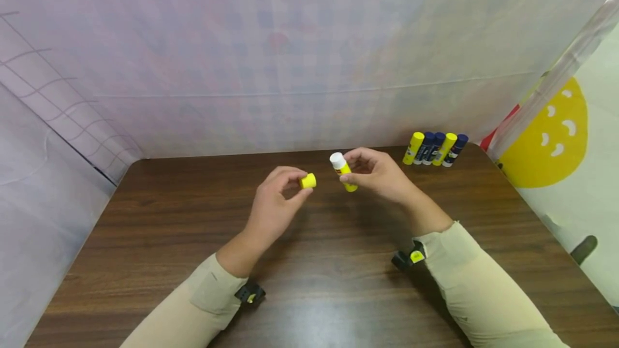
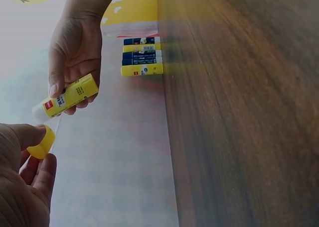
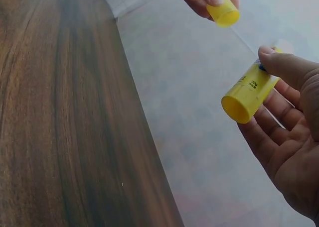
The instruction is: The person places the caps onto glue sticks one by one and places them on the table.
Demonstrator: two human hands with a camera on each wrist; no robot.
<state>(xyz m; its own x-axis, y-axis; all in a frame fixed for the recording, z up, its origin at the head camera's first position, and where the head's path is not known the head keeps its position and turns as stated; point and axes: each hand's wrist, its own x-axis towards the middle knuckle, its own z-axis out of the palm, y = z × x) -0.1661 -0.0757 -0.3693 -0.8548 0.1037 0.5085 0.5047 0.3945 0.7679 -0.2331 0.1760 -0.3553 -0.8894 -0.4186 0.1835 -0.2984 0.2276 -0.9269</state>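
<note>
My left hand (image 1: pixel 275 203) pinches a small yellow cap (image 1: pixel 308 181) between thumb and fingers above the table. To its right, my right hand (image 1: pixel 379 176) holds a yellow glue stick (image 1: pixel 344 172), tilted, its white end facing up and toward the cap. A short gap separates the cap from the glue stick. In the left wrist view the glue stick (image 2: pixel 70 95) shows a small red label, and the cap (image 2: pixel 42 143) is just below its white end. The right wrist view shows the yellow base of the glue stick (image 3: pixel 244 100) and the cap (image 3: pixel 223 12) beyond.
Several yellow and dark blue glue sticks (image 1: pixel 435 149) stand in a row at the back right of the brown wooden table (image 1: pixel 169 219). A pale cloth (image 1: pixel 271 69) hangs behind the table's far edge. Dark wrist cameras (image 1: pixel 250 292) sit on both cuffs.
</note>
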